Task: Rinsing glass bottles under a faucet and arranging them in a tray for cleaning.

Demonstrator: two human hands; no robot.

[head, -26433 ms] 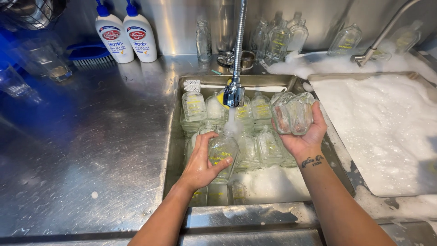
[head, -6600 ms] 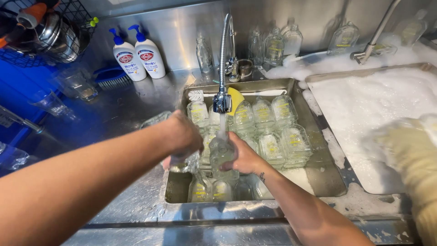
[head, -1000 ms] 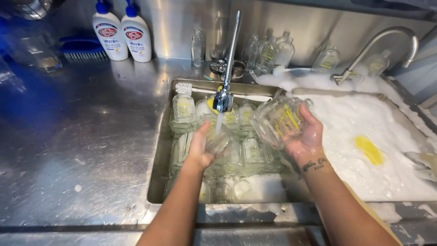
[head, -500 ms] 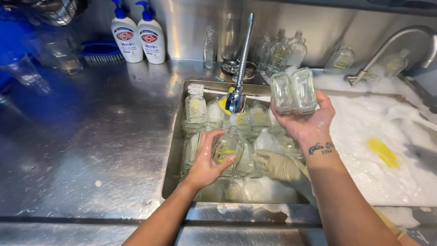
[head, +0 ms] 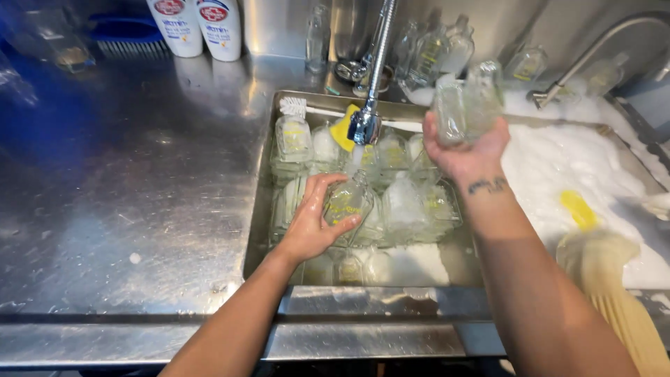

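glass bottle (head: 347,202) gripped by left hand (head: 314,227) fingers in crowded sink (head: 262,209); right hand (head: 464,150) grips bottles (head: 466,105) above its rim.

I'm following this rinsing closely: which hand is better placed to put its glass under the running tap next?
Probably the left hand: its small clear glass bottle sits directly below the steel tap spout, while the right hand holds its clear glass bottles raised off to the side.

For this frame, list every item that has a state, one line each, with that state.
Left hand: gripping a clear glass bottle under the tap.
Right hand: holding up two glass bottles.
Tap: running.
Middle sink: packed with bottles.
Right sink: full of foam.
Soap dispensers: upright on the counter.
Gloved hand: a co-worker's, at the right sink.
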